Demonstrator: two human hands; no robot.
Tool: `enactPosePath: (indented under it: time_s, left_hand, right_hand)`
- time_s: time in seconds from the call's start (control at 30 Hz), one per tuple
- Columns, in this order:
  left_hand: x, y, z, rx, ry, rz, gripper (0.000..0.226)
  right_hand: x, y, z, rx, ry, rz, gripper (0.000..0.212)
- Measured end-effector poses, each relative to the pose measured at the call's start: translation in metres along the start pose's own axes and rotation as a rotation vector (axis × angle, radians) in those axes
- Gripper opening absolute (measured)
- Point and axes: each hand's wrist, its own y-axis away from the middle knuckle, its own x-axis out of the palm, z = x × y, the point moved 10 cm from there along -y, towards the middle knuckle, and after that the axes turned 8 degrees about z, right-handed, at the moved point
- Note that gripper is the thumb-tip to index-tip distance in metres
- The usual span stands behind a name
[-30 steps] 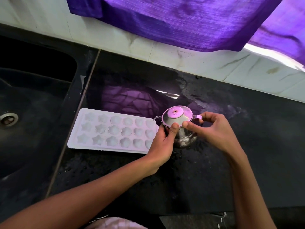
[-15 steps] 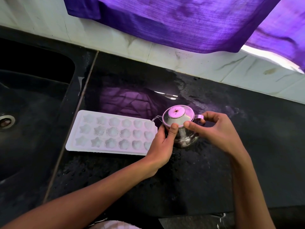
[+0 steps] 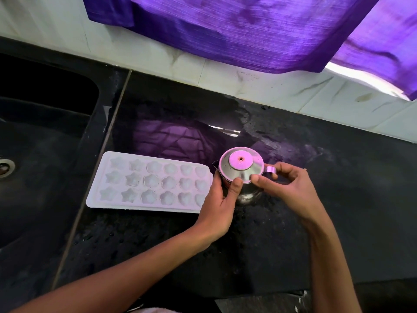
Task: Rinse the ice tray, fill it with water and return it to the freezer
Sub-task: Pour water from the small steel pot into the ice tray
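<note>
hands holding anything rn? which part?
Both are on the steel pot. Left hand grips its body on the spout side, thumb at the lid rim. Right hand pinches the lid rim, fingers curled by the handle.

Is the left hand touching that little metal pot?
Touching. The head view shows the left hand wrapped around the metal pot, thumb against its lid rim.
</note>
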Motion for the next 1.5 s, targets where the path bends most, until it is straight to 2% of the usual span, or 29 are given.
enactPosePath:
  time_s: [0.13, 0.57, 1.07, 1.3, 1.5]
  left_hand:
    - [0.007, 0.006, 0.007, -0.027, 0.015, 0.018, 0.068]
    - [0.014, 0.013, 0.024, -0.111, 0.060, 0.030, 0.048]
    - [0.020, 0.013, 0.016, -0.093, 0.051, 0.098, 0.050]
    - [0.020, 0.014, 0.007, -0.051, 0.017, 0.092, 0.060]
    - [0.018, 0.014, -0.001, 0.026, -0.030, 0.051, 0.067]
  right_hand:
    - [0.002, 0.002, -0.001, 0.017, 0.026, 0.017, 0.030]
    - [0.004, -0.002, -0.013, 0.057, 0.170, 0.009, 0.034]
    - [-0.005, 0.009, 0.004, 0.063, 0.284, -0.056, 0.036]
    - [-0.008, 0.014, 0.007, 0.063, 0.230, -0.077, 0.036]
    - [-0.003, 0.019, 0.005, 0.053, 0.035, -0.103, 0.023]
